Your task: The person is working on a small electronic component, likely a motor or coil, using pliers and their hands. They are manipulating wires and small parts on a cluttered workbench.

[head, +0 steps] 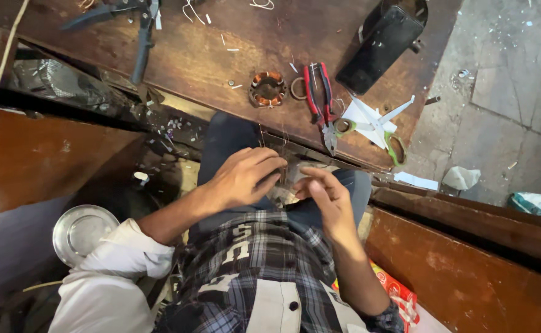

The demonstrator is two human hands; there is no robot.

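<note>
Hands meet over the lap: left hand (pixel 246 179) and right hand (pixel 326 197), fingers curled, pinch thin copper wire strands (pixel 281 154) below the wooden counter (pixel 209 61), near red-handled pliers (pixel 320 98).

Workbench (pixel 221 55): dark brown wood, worn and scratched, matt with a faint sheen; on it at 12 o'clock a stator (pixel 267 88) wound with glossy copper wire, pliers (pixel 317 98) with smooth red plastic grips and dull grey metal jaws. At 2 o'clock, scissors (pixel 386 126) with green plastic handles lie on white paper scraps (pixel 360 117). At 8 o'clock, a round metal plate (pixel 82 231), bright and smooth; shirt (pixel 264 271) is soft checked cloth.
</note>
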